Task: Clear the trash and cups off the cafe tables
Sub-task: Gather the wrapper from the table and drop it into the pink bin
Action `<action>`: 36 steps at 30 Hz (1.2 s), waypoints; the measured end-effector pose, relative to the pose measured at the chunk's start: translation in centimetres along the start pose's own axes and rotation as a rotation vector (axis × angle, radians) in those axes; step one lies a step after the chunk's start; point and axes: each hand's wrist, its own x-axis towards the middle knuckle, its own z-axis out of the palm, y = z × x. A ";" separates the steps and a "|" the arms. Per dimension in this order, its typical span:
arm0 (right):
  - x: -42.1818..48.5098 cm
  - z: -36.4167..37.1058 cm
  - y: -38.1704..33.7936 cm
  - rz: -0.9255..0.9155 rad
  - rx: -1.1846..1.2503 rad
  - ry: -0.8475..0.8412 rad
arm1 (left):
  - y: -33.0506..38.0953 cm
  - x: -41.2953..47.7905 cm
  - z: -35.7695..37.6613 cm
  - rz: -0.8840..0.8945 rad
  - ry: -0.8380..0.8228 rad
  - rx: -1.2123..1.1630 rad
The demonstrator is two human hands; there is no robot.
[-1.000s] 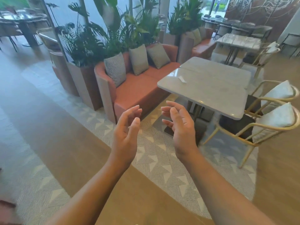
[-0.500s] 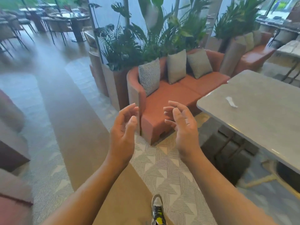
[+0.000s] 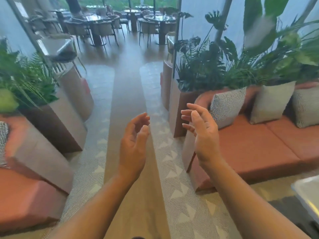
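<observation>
My left hand [image 3: 133, 142] and my right hand [image 3: 202, 133] are raised in front of me over a wooden walkway, palms turned toward each other, fingers loosely bent, holding nothing. Only a corner of the grey marble table [image 3: 309, 195] shows at the lower right edge. No trash or cups are visible on it from here. Dark round cafe tables [image 3: 101, 19] with chairs stand far down the walkway; what lies on them is too blurred to tell.
A terracotta sofa [image 3: 259, 149] with grey cushions runs along the right, another sofa [image 3: 22, 192] on the left. Tall planters [image 3: 179, 107] with leafy plants flank the walkway [image 3: 127, 87], which leads straight ahead between patterned carpet strips.
The view has swung left: the marble table with its white scrap has slid out to the right edge and the walkway is now centred. Both hands stay raised and empty.
</observation>
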 end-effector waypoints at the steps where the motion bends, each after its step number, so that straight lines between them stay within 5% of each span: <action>1: 1.8 0.9 0.7 0.008 0.006 -0.018 | -0.5 1.6 -0.3 -0.001 0.032 0.004; 22: 37.3 30.5 17.4 0.114 0.096 -0.298 | -14.1 42.2 -13.1 -0.043 0.315 0.073; 36: 67.0 43.1 28.6 0.116 0.183 -0.428 | -25.7 71.4 -11.7 -0.025 0.455 0.153</action>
